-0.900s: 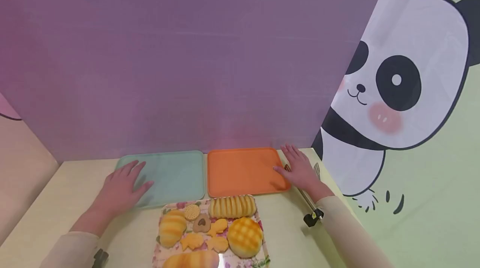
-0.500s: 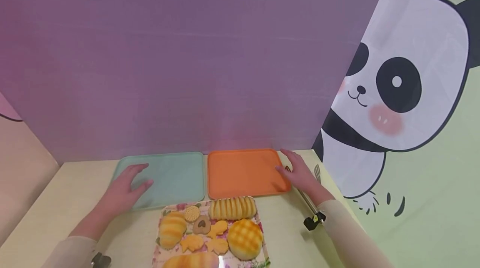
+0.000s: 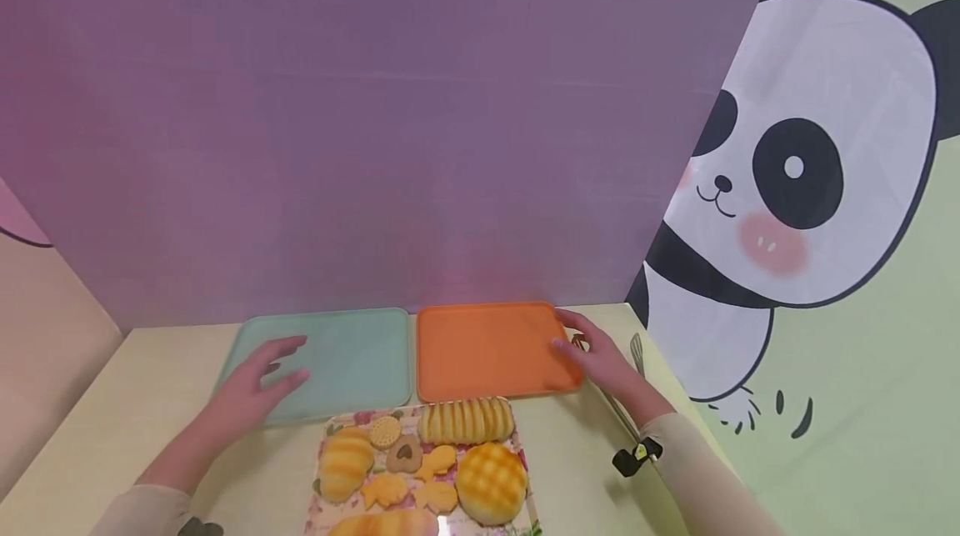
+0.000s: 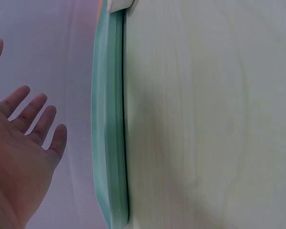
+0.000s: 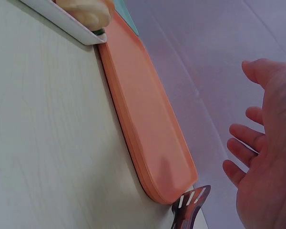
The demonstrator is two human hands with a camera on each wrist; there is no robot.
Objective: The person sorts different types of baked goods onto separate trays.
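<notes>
The left hand (image 3: 246, 388) hangs over the left part of the green tray (image 3: 352, 357), its fingers loosely bent with nothing in the grip. The right hand (image 3: 603, 363) hovers at the right end of the orange tray (image 3: 487, 353), equally relaxed and holding nothing. A slotted turner (image 5: 190, 205) lies beneath it, its head by the orange tray's corner.

The two trays stand side by side at the back of the worktop (image 3: 105, 411), lower centre of the head view. Nearer, at bottom centre, a floral tray (image 5: 62, 18) carries a ridged loaf (image 3: 467, 422), a round bun (image 3: 491, 483) and fish-shaped biscuits (image 3: 384, 489).

The step looks like readiness, before any pick-up; a grasp from here would call for lowering a hand and curling its fingers.
</notes>
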